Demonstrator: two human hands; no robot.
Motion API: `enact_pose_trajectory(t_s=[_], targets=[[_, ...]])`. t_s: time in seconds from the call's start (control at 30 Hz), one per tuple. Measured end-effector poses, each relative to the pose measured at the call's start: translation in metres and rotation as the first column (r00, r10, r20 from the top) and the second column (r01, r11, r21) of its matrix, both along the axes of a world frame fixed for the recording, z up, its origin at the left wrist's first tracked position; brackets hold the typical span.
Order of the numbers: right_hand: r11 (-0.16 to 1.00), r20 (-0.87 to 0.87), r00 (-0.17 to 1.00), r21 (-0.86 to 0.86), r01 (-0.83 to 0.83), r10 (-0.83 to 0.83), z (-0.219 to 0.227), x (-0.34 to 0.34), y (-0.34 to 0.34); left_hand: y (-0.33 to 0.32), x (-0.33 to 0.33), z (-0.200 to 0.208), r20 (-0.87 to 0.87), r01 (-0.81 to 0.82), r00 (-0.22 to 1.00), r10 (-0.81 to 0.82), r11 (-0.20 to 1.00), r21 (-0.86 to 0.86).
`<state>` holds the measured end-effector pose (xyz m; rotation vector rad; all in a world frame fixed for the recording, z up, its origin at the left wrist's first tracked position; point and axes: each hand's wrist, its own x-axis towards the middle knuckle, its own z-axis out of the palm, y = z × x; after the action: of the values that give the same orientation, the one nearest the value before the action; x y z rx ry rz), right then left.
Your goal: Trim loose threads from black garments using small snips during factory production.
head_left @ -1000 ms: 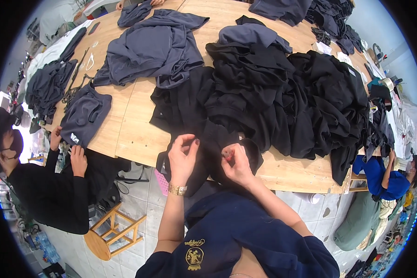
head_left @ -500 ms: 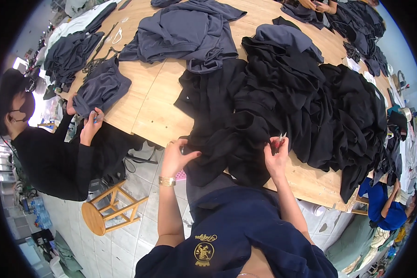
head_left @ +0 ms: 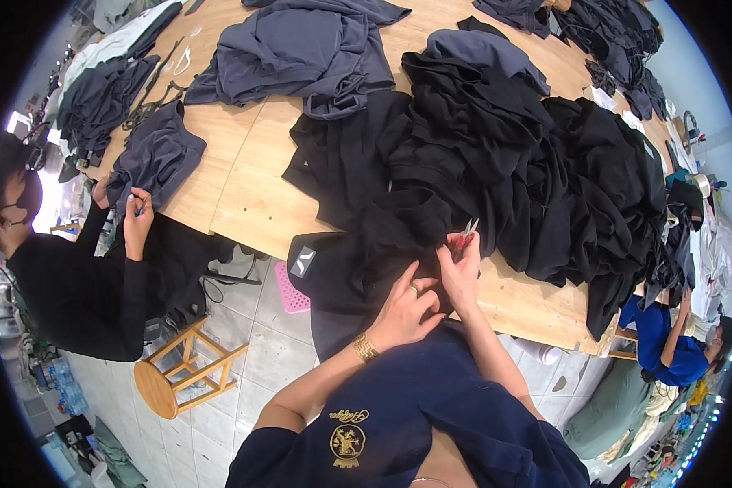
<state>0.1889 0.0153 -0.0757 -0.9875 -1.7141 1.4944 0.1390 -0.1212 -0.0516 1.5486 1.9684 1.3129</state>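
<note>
Across the black cloth toward the right hand (head_left: 461, 276), the left hand (head_left: 411, 309) has been brought from the cloth's left side, where a smooth grey patch (head_left: 302, 262) with a white mark is now exposed. Soft, matte knit is seen in the black garment (head_left: 358, 281), which is draped over the near edge of the pale wooden surface (head_left: 256, 199), its loose folds run up against a crumpled heap of black garments (head_left: 480, 130). Smoother, slate-grey garments (head_left: 293, 57) are bunched farther back. Left fingers are held moderately apart and slightly bent over the cloth; whether it is pressed by them cannot be told. Right fingers are closed around small snips (head_left: 467, 233), whose slim metal points are directed upward and whose red grip is mostly covered. Part of a pink perforated piece (head_left: 293, 290) is hidden behind the hanging garment. At the upper right, another person's hand is cut off by the frame edge.
</note>
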Motion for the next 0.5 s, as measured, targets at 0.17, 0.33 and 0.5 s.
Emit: enact_pose_trajectory(t_s=[0.17, 0.33, 0.5], targets=[[0.999, 0.038, 0.999, 0.028, -0.029, 0.028, 0.001, 0.0, 0.0, 0.0, -0.002, 0.0, -0.025, 0.04, 0.999, -0.04, 0.999, -0.005], [0.961, 0.266, 0.958, 0.219, -0.171, 0.109, 0.016, -0.014, -0.007, -0.008, -0.007, -0.011, -0.053, 0.095, 0.994, -0.091, 0.993, 0.067], [0.951, 0.141, 0.986, 0.282, -0.123, 0.086, 0.039, -0.013, -0.011, -0.011, -0.017, 0.024, -0.078, -0.464, 0.886, 0.458, 0.875, -0.136]])
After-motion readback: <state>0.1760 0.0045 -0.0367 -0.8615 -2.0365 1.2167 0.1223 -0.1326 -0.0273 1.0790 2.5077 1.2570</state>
